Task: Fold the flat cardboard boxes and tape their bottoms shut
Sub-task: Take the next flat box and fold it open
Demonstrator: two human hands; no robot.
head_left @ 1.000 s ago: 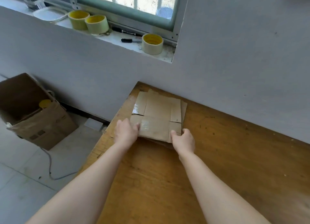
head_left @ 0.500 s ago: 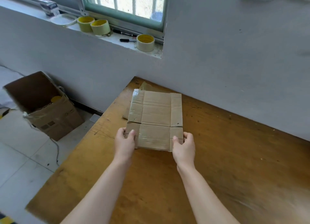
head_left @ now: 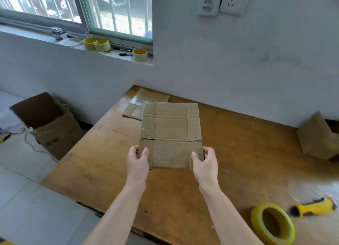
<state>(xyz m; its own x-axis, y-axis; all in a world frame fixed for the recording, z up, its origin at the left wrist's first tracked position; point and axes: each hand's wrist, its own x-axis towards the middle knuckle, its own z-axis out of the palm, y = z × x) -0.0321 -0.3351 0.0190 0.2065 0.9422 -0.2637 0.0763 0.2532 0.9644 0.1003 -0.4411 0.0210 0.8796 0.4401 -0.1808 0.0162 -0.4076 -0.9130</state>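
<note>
While gripping the flat cardboard box (head_left: pixel 171 134) by its two near corners in left hand (head_left: pixel 137 161) and right hand (head_left: pixel 205 162) above the counter (head_left: pixel 238 144), seemingly at the start of the fold: next push the side creases apart to square it, then close the bottom flaps.

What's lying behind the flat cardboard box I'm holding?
Another flattened cardboard lies on the table; the held box covers its near right part.
</note>
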